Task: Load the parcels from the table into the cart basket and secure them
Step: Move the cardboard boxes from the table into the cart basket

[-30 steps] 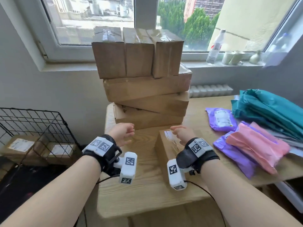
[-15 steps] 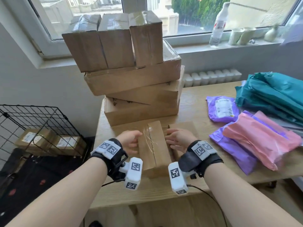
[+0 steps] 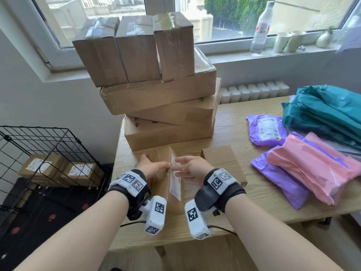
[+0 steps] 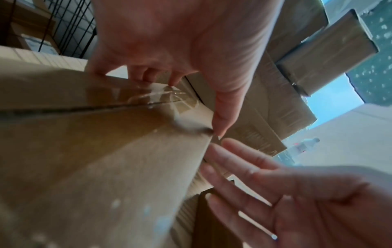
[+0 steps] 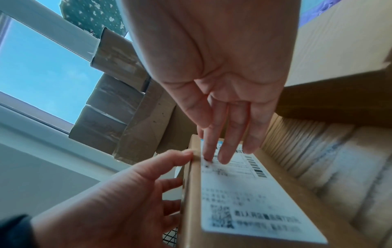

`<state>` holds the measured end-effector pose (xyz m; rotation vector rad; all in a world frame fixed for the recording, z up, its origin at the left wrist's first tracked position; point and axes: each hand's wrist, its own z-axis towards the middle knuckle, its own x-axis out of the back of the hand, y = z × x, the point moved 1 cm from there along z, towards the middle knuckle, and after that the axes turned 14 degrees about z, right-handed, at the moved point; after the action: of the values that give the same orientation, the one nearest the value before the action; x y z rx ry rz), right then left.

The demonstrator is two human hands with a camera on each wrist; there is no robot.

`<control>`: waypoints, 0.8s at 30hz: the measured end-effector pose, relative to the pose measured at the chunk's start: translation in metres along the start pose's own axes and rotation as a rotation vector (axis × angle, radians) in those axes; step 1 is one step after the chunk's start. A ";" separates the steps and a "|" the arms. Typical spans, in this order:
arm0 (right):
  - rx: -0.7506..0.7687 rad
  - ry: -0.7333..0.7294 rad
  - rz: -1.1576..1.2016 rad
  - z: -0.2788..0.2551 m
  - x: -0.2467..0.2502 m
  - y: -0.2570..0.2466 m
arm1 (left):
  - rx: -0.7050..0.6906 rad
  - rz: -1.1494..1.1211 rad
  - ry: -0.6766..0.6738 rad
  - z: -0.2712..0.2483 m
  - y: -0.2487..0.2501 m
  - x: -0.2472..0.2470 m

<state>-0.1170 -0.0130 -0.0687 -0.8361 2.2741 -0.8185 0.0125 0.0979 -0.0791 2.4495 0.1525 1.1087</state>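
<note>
wooden surface point(image 3: 259, 196) under a window, wall to the left. stack of cardboard boxes point(image 3: 156, 90) at the back of the surface: three small ones on top of three larger flat ones. purple point(image 3: 266, 132), pink point(image 3: 312, 169) and teal mailer bags point(image 3: 328, 112) lie to the right. black wire cart basket point(image 3: 39, 151) stands left of the surface, two labelled boxes point(image 3: 58, 169) in it.

parcel point(image 3: 168, 184), a narrow cardboard box with a white label, stands on its side near the front edge, just beside another flat box point(image 3: 222, 163). left hand point(image 3: 152, 169) grips its left face, thumb on the top edge, fingers point(image 4: 146, 75) curled round the far side. right hand point(image 3: 189, 167) touches the label side with fingers point(image 5: 224, 134) straight and close together, not curled round anything.
</note>
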 end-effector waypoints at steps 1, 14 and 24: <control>-0.019 0.007 -0.007 0.003 -0.004 0.001 | -0.007 0.043 0.008 0.000 -0.002 0.001; -0.020 0.301 0.005 0.024 -0.051 0.000 | 0.046 -0.295 -0.070 0.020 -0.063 0.052; 0.078 0.109 -0.186 0.050 -0.187 -0.002 | 0.032 -0.702 0.003 0.018 -0.146 0.159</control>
<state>0.0371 0.1010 -0.0437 -0.9997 2.2656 -1.0525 0.1443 0.2659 -0.0444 2.1328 0.9494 0.7859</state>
